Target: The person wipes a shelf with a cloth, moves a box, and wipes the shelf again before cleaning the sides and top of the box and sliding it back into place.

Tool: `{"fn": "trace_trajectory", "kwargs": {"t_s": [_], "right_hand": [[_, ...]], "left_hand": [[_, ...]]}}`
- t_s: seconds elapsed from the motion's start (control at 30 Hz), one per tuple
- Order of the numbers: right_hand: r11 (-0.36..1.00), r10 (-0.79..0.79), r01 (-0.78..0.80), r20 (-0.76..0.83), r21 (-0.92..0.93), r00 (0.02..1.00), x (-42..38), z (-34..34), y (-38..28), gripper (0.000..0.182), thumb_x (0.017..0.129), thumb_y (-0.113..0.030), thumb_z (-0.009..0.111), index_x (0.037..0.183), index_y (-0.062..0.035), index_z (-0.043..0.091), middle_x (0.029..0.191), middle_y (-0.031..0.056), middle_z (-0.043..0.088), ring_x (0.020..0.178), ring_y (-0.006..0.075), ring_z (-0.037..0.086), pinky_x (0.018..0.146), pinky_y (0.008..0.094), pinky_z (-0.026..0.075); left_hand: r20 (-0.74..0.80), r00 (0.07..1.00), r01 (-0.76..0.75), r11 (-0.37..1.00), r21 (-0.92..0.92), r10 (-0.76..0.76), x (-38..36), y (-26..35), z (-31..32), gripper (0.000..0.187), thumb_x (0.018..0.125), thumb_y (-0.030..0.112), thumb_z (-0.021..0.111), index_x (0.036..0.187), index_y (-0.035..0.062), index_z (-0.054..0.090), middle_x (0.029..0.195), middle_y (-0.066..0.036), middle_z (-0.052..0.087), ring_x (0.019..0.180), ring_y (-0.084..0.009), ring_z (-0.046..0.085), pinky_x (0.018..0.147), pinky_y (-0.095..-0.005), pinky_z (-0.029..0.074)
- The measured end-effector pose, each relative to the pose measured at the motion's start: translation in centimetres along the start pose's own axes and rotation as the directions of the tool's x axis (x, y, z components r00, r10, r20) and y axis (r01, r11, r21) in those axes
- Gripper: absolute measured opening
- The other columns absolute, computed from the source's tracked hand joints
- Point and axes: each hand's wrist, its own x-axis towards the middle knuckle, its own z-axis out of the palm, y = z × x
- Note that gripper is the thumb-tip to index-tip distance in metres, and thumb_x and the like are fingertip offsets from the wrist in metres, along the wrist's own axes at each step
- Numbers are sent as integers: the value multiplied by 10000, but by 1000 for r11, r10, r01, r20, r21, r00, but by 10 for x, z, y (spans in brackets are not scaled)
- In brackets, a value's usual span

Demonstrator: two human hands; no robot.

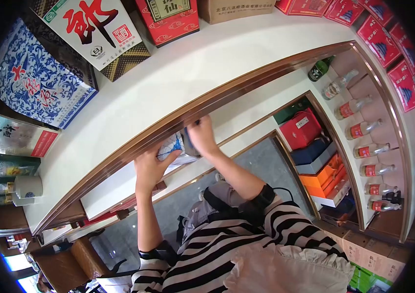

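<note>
Under the wooden front edge of the upper shelf, my left hand [151, 168] grips the left side of a white package with a blue pattern [172, 146]. Its thumb lies across the package, while the fingers are partly hidden behind it and the shelf edge. My right hand [201, 136] is at the package's right side, beside a dark grey edge. Those fingers are curled and slightly blurred, so what they pinch cannot be made out. The far part of the package disappears under the shelf edge.
Liquor boxes, including a blue-and-white one [36, 78] and a red one [168, 19], stand on the upper white shelf [178, 68]. Glass bottles [359, 129] line the right shelf. Red and orange boxes [324, 176] fill a lower compartment. A brown chair [70, 263] stands lower left.
</note>
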Motion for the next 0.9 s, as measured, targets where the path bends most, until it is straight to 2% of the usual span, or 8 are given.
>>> {"fn": "trace_trajectory", "kwargs": {"t_s": [0.23, 0.33, 0.43, 0.5, 0.6, 0.67, 0.77, 0.9], "right_hand": [[980, 153, -143, -66, 140, 986, -22, 15, 42, 235, 790, -93, 481, 1005, 2, 493, 894, 223, 548, 830, 356, 532, 719, 356, 403], [977, 199, -204, -77, -57, 977, -49, 9, 100, 228, 798, -117, 472, 992, -4, 508, 890, 228, 554, 836, 366, 533, 726, 379, 407], [884, 295, -313, -104, -348, 950, -65, 0, 149, 241, 800, -147, 477, 981, 6, 520, 774, 158, 591, 697, 218, 564, 646, 318, 420], [735, 602, -544, 20, -405, 798, -58, -10, 173, 271, 794, -176, 485, 994, 2, 520, 824, 175, 595, 735, 257, 576, 665, 341, 420], [885, 415, -450, -235, -120, 879, -27, -12, 97, 207, 791, -118, 463, 944, 5, 529, 889, 196, 574, 827, 315, 549, 724, 355, 411], [935, 311, -271, -159, 230, 937, -6, -11, 32, 210, 799, -115, 472, 951, 23, 519, 893, 158, 577, 809, 242, 539, 724, 312, 399], [974, 143, -144, 16, 176, 990, -7, -1, -15, 242, 799, -112, 499, 996, 27, 502, 906, 152, 572, 830, 224, 530, 737, 312, 391], [992, -79, 87, -89, 87, 993, -16, 14, -7, 239, 801, -95, 474, 1000, 39, 480, 911, 215, 545, 855, 316, 536, 738, 334, 396]], "left_hand": [[-21, 999, -30, 1000, -1, 30, -2, -1, 0, 455, 614, 252, 696, 1038, 137, 577, 1030, -79, 569, 941, -257, 516, 818, -337, 390], [11, 1000, -19, 999, -26, 19, -1, 0, -1, 463, 613, 256, 697, 1045, 148, 574, 1052, -78, 557, 957, -258, 506, 826, -342, 385], [14, 1000, 10, 1000, -3, -9, -1, 3, -2, 467, 615, 262, 696, 1051, 154, 571, 1070, -75, 548, 976, -261, 495, 836, -346, 377], [15, 1000, -5, 1000, -30, 5, -3, 1, -1, 469, 617, 267, 693, 1054, 152, 568, 1067, -73, 549, 978, -272, 492, 843, -351, 371], [22, 1000, 7, 999, -33, -6, -3, 1, -1, 470, 618, 271, 692, 1055, 151, 568, 1063, -79, 550, 980, -280, 489, 844, -355, 370], [13, 1000, 6, 1000, -28, -5, -2, 1, -1, 468, 619, 273, 690, 1055, 151, 568, 1061, -81, 550, 979, -282, 489, 843, -357, 370], [24, 999, 25, 999, -27, -24, -3, 2, -2, 466, 621, 271, 687, 1055, 152, 568, 1058, -87, 550, 974, -286, 490, 841, -360, 370], [30, 999, 30, 999, -41, -29, -3, 5, -4, 466, 621, 262, 685, 1059, 155, 565, 1050, -96, 551, 961, -287, 493, 833, -360, 374]]}}
